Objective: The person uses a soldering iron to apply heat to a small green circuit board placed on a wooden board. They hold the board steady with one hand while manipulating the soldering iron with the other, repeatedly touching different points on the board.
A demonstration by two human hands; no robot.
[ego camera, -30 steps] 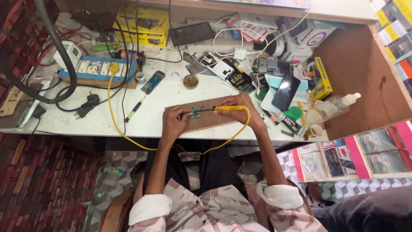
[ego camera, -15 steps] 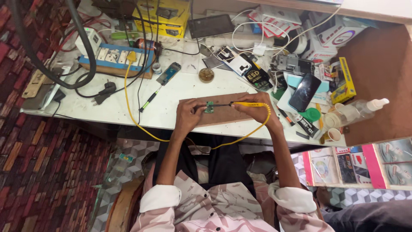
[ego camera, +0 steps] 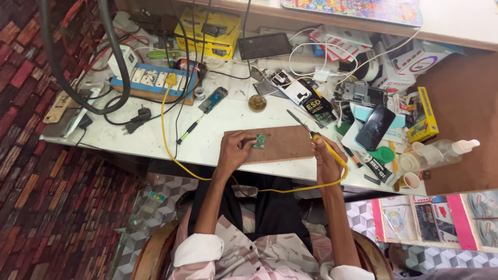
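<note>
left hand (ego camera: 234, 150) pinches small green circuit board (ego camera: 259, 141) on brown board (ego camera: 282, 142) | right hand (ego camera: 326, 158) wraps yellow soldering iron (ego camera: 317, 139), tip raised | round tin (ego camera: 257, 102) open on tabletop (ego camera: 207, 140) | board at near edge

pale patterned shirt, sleeves rolled above elbows showing white lining; dark trousers.
</note>
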